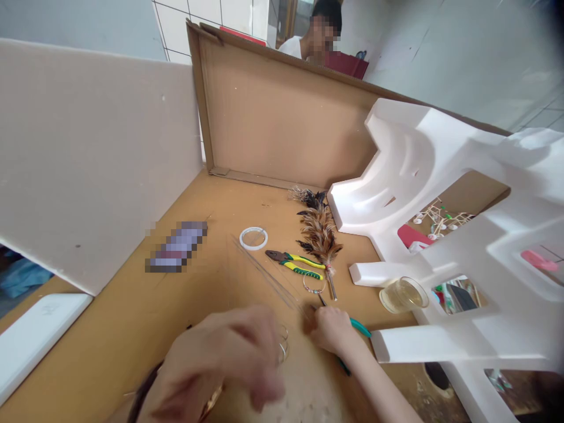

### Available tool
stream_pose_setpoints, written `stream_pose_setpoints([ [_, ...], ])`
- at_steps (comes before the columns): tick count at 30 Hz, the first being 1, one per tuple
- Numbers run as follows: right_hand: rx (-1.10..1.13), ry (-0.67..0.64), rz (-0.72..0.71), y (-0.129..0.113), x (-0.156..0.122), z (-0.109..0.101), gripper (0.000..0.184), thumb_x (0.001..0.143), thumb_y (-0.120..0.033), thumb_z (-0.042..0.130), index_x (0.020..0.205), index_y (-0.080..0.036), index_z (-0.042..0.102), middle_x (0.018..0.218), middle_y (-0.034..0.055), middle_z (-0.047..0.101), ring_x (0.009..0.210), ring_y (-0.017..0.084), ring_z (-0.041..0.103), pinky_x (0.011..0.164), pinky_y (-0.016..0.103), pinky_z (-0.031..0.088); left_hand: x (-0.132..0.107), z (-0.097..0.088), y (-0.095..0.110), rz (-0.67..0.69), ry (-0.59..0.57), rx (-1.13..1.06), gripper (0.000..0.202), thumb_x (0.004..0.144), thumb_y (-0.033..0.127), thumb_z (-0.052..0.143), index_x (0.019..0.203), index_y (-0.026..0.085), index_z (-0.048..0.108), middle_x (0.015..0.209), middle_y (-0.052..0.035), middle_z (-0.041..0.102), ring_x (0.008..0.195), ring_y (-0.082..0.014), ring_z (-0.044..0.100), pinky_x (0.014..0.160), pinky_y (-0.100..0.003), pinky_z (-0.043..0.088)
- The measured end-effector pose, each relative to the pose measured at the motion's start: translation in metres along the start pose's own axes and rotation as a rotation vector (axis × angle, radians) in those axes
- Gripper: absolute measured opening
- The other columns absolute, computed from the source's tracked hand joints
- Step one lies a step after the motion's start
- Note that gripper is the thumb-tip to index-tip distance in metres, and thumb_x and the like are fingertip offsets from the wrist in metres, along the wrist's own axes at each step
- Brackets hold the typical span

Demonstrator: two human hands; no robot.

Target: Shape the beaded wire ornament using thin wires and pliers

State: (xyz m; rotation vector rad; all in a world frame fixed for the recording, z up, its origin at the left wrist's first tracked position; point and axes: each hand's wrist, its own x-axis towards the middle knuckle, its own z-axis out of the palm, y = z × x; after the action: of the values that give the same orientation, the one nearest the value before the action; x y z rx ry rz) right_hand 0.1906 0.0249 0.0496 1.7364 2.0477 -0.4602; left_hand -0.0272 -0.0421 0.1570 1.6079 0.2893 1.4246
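Note:
My right hand (331, 330) is closed around a teal-handled tool (360, 328) whose thin tip points up toward a small beaded wire ring (314, 286). My left hand (229, 364) is close to the camera and blurred, fingers curled, with small metal rings (282, 343) at its fingertips. Thin clear strands (264, 271) run from the hands up across the brown cardboard table (132, 317). Yellow-green pliers (294, 263) lie beyond the hands, next to a brown feather bundle (319, 230).
A roll of clear tape (253, 238) lies left of the pliers. A small glass cup (403, 295) stands by a large white foam block (462, 235) on the right. Cardboard (282, 117) and a white board (88, 158) wall the table. A person (315, 35) sits behind.

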Motion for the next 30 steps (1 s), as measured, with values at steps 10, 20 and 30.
stream_pose_setpoints([
  [10,0.832,-0.349,-0.325,0.046,-0.019,-0.01,0.01,0.068,-0.024,0.051,0.072,-0.016,0.055,0.056,-0.0042,0.054,0.047,0.008,0.053,0.04,0.015,0.036,0.022,0.008,-0.099,-0.279,-0.43,0.972,0.027,0.088,0.019,0.037,0.08,0.016,0.062,0.078,-0.0048,0.059,0.078,-0.0163,0.052,0.07,-0.027,0.041],
  [20,0.745,-0.068,-0.295,0.052,-0.018,-0.008,0.011,0.067,-0.016,0.046,0.07,-0.015,0.057,0.06,-0.0023,0.058,0.048,0.007,0.05,0.048,0.018,0.037,0.014,-0.024,-0.147,-0.394,-0.441,1.06,0.035,0.078,0.009,0.043,0.11,0.018,0.055,0.109,-0.0072,0.061,0.1,-0.0192,0.054,0.086,-0.03,0.04],
  [30,0.132,0.364,-0.035,0.057,-0.033,0.0,0.015,0.072,-0.012,0.047,0.068,-0.019,0.06,0.064,0.0022,0.063,0.06,0.015,0.057,0.052,0.023,0.026,0.011,-0.026,-0.163,-0.585,-0.513,1.095,0.013,0.079,0.018,0.046,0.077,0.015,0.058,0.075,-0.0042,0.061,0.07,-0.0158,0.057,0.064,-0.024,0.039],
])
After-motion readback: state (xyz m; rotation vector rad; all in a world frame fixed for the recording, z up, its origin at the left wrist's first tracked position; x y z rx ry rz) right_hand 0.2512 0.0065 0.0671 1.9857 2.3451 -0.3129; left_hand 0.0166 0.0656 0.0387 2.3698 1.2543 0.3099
